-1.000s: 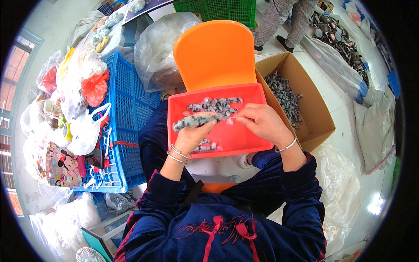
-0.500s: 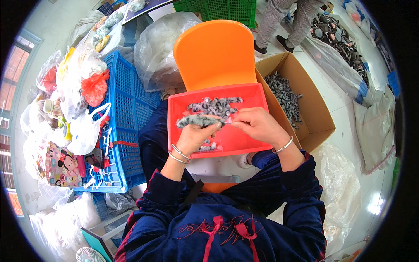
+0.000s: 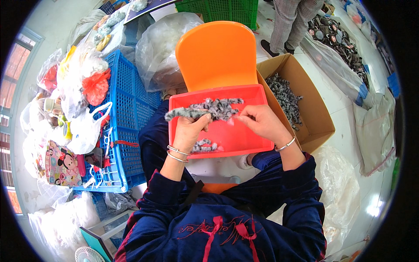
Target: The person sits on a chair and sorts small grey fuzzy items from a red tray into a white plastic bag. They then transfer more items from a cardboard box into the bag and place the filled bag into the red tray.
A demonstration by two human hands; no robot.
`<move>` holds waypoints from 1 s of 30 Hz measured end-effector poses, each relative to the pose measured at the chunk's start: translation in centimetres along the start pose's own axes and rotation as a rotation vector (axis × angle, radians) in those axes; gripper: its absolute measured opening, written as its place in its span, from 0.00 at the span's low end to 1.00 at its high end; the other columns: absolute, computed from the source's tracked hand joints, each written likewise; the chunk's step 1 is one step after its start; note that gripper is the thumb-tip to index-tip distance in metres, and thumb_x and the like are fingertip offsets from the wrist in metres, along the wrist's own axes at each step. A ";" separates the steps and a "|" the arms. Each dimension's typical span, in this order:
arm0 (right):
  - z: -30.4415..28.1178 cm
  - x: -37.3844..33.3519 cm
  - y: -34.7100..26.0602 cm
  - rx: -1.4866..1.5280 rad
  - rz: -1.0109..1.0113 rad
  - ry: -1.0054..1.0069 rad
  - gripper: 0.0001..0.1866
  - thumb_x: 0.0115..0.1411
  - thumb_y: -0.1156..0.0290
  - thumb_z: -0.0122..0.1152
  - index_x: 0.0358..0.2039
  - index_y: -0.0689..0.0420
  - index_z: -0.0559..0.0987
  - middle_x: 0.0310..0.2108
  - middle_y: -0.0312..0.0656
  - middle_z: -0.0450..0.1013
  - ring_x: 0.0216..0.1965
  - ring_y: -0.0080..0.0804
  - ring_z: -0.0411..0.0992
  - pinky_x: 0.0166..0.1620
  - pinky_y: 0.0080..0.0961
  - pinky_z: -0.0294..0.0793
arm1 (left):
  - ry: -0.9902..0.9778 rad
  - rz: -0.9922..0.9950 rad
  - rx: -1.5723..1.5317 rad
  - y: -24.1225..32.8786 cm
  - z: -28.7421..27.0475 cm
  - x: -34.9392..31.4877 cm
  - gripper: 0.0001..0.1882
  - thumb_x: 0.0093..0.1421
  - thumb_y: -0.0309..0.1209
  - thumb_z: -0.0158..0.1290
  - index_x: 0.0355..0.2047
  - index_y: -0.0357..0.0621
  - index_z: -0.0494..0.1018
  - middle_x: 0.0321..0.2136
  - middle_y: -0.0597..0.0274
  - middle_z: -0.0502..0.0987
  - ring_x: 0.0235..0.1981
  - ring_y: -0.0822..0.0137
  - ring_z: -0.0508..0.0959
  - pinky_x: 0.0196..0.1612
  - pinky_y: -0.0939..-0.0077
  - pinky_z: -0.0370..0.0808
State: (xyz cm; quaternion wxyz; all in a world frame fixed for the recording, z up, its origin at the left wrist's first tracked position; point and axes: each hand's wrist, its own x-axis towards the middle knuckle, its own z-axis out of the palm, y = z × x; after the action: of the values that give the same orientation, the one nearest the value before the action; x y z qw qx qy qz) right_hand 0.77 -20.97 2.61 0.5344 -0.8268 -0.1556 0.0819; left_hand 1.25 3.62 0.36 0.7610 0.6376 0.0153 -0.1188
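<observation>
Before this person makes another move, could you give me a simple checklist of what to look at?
1. Left hand has hold of the fuzzy grey strip: ok, pinched by thumb and fingers.
2. Right hand has hold of the thin rod: ok, at the fingertips.
3. Rod's far tip inside the strip: cannot tell, too small and blended with the fuzz.
4. Red tray free of other pieces: not ok, loose fuzzy pieces lie in it.
5. Tray firmly supported: cannot tell, its underside is hidden.
6. Cardboard box on the right open at the top: ok.
</observation>
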 end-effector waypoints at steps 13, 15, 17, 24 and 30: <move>1.5 0.0 -0.2 0.024 -0.004 0.008 0.08 0.59 0.72 0.58 0.27 0.64 0.76 0.21 0.48 0.72 0.22 0.33 0.70 0.29 0.28 0.68 | -0.074 -0.054 -0.043 -0.8 1.8 -0.1 0.03 0.59 0.25 0.58 0.33 0.39 0.79 0.26 0.65 0.79 0.23 0.77 0.75 0.27 0.82 0.72; 2.7 0.2 0.2 0.120 -0.044 0.046 0.08 0.59 0.72 0.58 0.28 0.64 0.77 0.21 0.44 0.73 0.23 0.29 0.70 0.30 0.26 0.69 | -0.112 -0.083 -0.058 -1.3 3.1 -0.3 0.03 0.59 0.24 0.57 0.33 0.38 0.78 0.26 0.63 0.79 0.23 0.75 0.74 0.27 0.83 0.71; 2.1 0.3 0.1 0.204 0.050 -0.019 0.08 0.60 0.71 0.57 0.29 0.63 0.77 0.21 0.40 0.74 0.24 0.25 0.69 0.30 0.24 0.69 | -0.103 -0.111 -0.087 -1.3 3.1 -0.3 0.03 0.59 0.24 0.57 0.33 0.38 0.78 0.26 0.62 0.79 0.23 0.74 0.74 0.27 0.82 0.71; 0.6 0.0 0.7 0.315 0.061 -0.062 0.07 0.61 0.74 0.57 0.29 0.63 0.77 0.23 0.33 0.71 0.27 0.16 0.66 0.31 0.19 0.66 | -0.034 -0.141 -0.130 -0.4 2.1 0.0 0.04 0.59 0.26 0.58 0.31 0.37 0.78 0.25 0.64 0.78 0.23 0.75 0.74 0.28 0.81 0.71; 0.6 0.3 0.4 0.282 0.075 -0.075 0.05 0.60 0.75 0.57 0.29 0.63 0.76 0.22 0.33 0.70 0.27 0.16 0.65 0.31 0.19 0.66 | -0.050 -0.128 -0.142 -0.7 2.1 0.0 0.05 0.59 0.27 0.58 0.31 0.37 0.78 0.25 0.65 0.78 0.23 0.75 0.73 0.27 0.81 0.71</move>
State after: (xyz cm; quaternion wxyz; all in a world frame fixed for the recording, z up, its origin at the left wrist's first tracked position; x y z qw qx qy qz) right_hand 0.93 -20.53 1.97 0.6358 -0.7449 -0.1315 0.1536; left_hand 0.79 1.45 0.06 0.7952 0.5768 0.0451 -0.1816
